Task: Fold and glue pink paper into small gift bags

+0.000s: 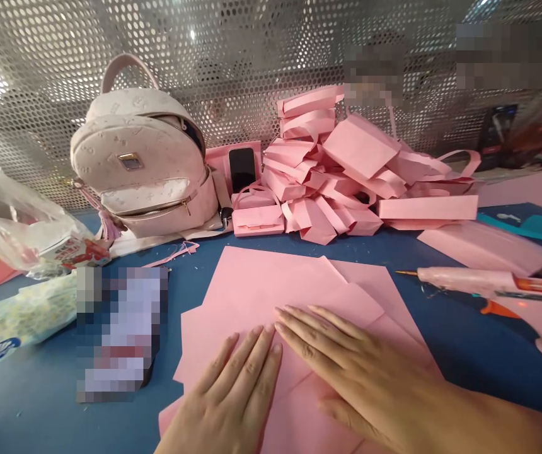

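Note:
Several pink paper sheets (271, 277) overlap on the blue table in front of me, their edges at different angles. My left hand (233, 397) lies flat on the sheets near the bottom centre, fingers stretched out and holding nothing. Beside it, my right hand (346, 366) rests on the paper too, palm down, with its fingers extended to the left and the thumb lower down. The fingertips of both hands almost meet. A pink glue gun (479, 277) lies to the right of the sheets, its thin tip pointing left.
A pile of folded pink paper pieces (318, 183) stands behind the sheets. At back left are a pale backpack (143, 157) and a clear plastic bag (11, 214). A tissue pack (29, 315) and a blurred-out phone-like object (129, 328) lie left on the blue table (39, 403).

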Available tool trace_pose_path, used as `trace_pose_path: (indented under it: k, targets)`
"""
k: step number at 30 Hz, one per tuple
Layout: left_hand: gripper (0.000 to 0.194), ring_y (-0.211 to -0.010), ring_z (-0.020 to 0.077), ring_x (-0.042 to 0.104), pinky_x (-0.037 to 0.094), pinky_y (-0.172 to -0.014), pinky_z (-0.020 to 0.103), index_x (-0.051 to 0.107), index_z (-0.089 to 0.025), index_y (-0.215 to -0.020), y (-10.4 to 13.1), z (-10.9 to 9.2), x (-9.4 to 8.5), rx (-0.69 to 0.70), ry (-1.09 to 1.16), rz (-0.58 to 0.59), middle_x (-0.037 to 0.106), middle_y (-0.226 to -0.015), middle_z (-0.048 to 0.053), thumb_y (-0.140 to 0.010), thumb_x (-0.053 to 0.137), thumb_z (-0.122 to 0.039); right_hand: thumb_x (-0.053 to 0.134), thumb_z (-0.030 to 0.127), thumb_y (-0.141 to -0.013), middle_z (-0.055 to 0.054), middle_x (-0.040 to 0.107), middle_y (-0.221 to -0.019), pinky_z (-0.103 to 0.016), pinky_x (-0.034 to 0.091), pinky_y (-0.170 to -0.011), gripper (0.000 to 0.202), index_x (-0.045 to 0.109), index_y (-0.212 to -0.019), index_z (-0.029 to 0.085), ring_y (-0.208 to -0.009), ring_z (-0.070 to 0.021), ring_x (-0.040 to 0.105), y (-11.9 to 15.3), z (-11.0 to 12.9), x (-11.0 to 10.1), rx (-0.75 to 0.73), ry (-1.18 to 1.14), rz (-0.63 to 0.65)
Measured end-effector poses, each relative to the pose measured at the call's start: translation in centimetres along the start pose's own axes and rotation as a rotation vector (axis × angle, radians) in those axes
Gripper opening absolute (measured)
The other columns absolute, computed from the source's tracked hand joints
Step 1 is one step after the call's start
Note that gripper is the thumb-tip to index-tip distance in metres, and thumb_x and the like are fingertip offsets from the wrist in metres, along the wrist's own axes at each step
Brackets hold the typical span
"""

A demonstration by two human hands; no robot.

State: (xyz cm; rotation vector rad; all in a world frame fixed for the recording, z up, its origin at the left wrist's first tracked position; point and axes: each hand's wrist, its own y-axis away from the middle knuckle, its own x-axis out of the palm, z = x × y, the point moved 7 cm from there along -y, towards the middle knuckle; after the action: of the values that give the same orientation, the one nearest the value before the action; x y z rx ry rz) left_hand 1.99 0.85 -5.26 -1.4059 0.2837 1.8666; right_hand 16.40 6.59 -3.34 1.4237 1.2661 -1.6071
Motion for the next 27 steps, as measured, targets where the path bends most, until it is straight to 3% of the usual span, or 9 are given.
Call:
trace_pose_path:
  k: [7,15,21,27]
  targets:
    - [0.053,-0.147,0.0261,0.031,0.029,-0.119,0.036,0.036,-0.006,-0.150,0.0,0.1,0.0,-0.011,0.047,-0.013,0.039,-0.157,0.014,-0.100,0.036,-0.023,0.050,0.022,-0.088,-0.010,0.032,-0.159,-0.040,0.045,-0.111,0.076,0.021,-0.157,0.008,-0.145,-0.0238,0.035,-0.4,0.2,0.1,-0.018,0.104,-0.014]
    - [0.044,-0.145,0.0242,0.036,0.011,-0.125,0.041,0.048,-0.010,-0.144,-0.1,-0.9,-0.8,0.014,0.008,-0.090,0.048,-0.152,0.010,-0.104,0.034,-0.019,0.052,0.025,-0.089,-0.013,0.033,-0.158,-0.042,0.048,-0.108,0.070,0.031,-0.153,0.008,-0.143,-0.0266,0.039,-0.6,0.3,0.2,-0.039,0.070,0.027]
    - [0.039,-0.144,0.0177,0.039,0.019,-0.125,0.033,0.050,-0.017,-0.143,0.3,-2.8,-1.6,0.002,-0.019,-0.151,0.052,-0.149,0.002,-0.105,0.038,-0.017,0.055,0.029,-0.094,-0.010,0.029,-0.160,-0.044,0.042,-0.115,0.069,0.027,-0.156,0.013,-0.144,-0.0266,0.038,-0.7,-0.3,0.4,0.012,-0.118,0.117]
    - [0.041,-0.144,0.0199,0.036,0.032,-0.120,0.030,0.045,-0.012,-0.145,0.1,-2.6,-1.7,-0.015,0.104,-0.029,0.044,-0.153,0.006,-0.104,0.039,-0.016,0.048,0.046,-0.100,-0.006,0.034,-0.159,-0.045,0.030,-0.121,0.060,0.034,-0.154,0.022,-0.146,-0.0245,0.034,-2.2,-1.7,-0.2,0.044,-0.446,0.234]
